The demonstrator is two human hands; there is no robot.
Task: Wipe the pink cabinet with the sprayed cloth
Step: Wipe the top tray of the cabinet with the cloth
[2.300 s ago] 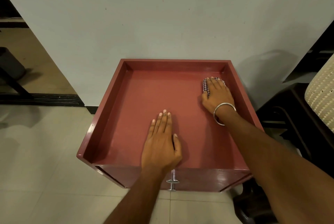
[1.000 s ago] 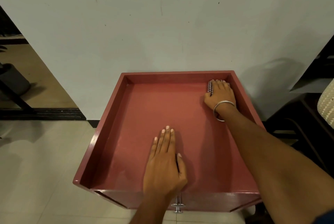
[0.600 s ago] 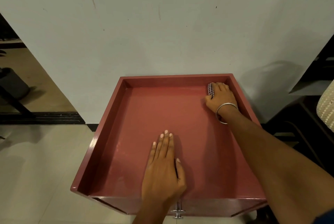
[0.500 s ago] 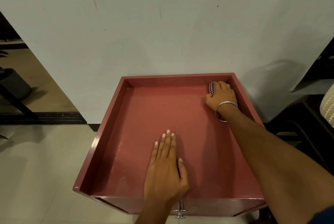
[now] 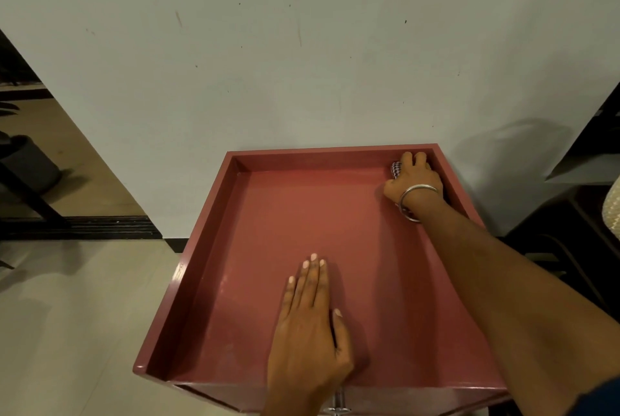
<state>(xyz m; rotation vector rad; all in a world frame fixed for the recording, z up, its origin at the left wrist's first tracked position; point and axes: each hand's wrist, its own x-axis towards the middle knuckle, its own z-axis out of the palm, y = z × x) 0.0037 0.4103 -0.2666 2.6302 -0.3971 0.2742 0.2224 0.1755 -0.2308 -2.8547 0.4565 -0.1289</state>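
Note:
The pink cabinet point(image 5: 204, 244) stands against a white wall, its top a shallow tray with raised rims. My left hand point(image 5: 310, 325) lies flat, fingers straight, on the near middle of the top. My right hand point(image 5: 414, 177), with a metal bangle on the wrist, presses a checked cloth point(image 5: 396, 169) into the far right corner. Only a small edge of the cloth shows beside my fingers; the rest is under the hand. Whether the fingers curl round the cloth or lie flat on it cannot be told.
A metal knob point(image 5: 337, 407) sticks out of the cabinet's front below my left hand. Dark furniture point(image 5: 567, 241) stands close on the right, with a woven cream object point(image 5: 612, 211) at the frame edge. Tiled floor point(image 5: 67, 315) lies to the left.
My right hand has slid the cloth away from me along the right side into the far right corner. My left hand has stayed flat in the same spot.

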